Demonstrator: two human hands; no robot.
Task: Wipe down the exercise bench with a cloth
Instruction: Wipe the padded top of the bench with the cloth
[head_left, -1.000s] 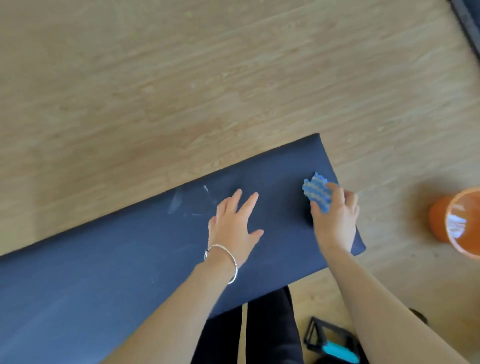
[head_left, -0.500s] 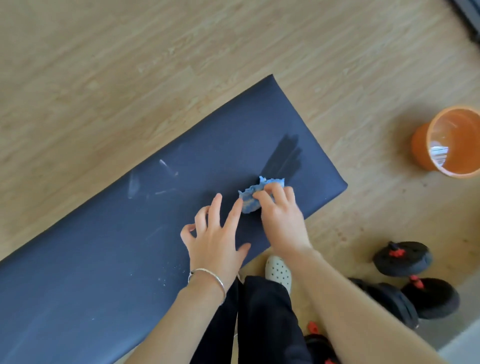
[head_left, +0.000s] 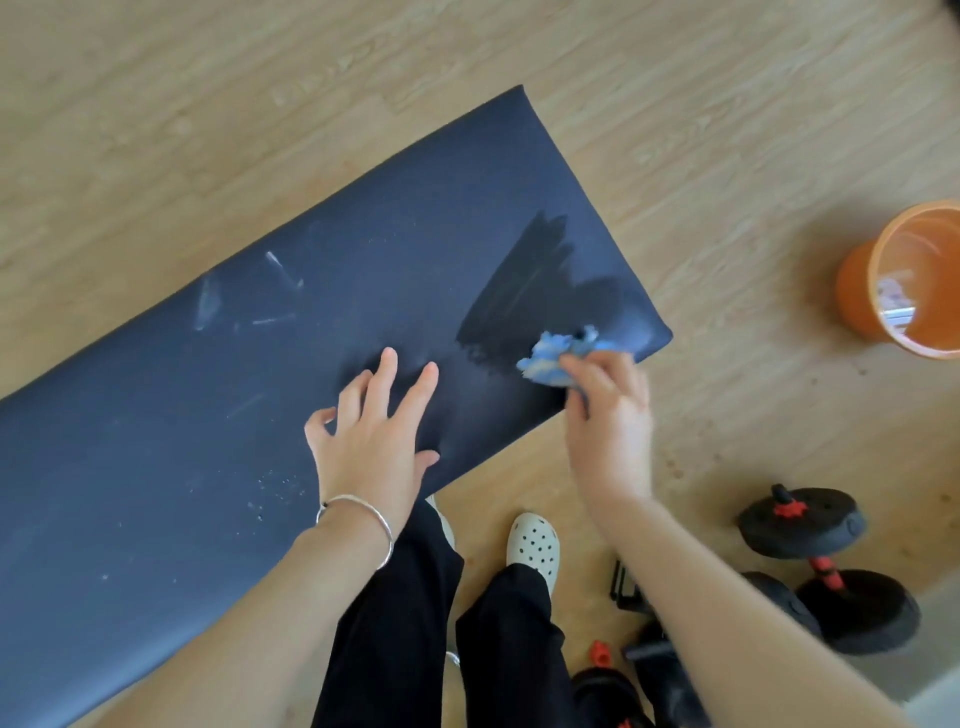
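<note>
A long dark navy exercise bench (head_left: 208, 415) runs diagonally from lower left to upper right. My right hand (head_left: 610, 421) grips a crumpled blue cloth (head_left: 556, 356) and presses it onto the bench near its right end, by the near edge. A dark wet streak (head_left: 524, 291) fans out above the cloth. My left hand (head_left: 371, 441) rests flat on the bench with fingers spread, a silver bangle on its wrist. Pale smudges (head_left: 208, 306) and white specks (head_left: 275, 488) mark the bench further left.
An orange bucket (head_left: 904, 286) stands on the wooden floor at the right. Black dumbbells with red fittings (head_left: 821, 561) lie at lower right. My legs in black trousers and a white clog (head_left: 532, 545) are just below the bench's near edge.
My right hand has dragged the cloth to the right along the near edge, and the wet streak has grown wider. My left hand stays flat on the bench.
</note>
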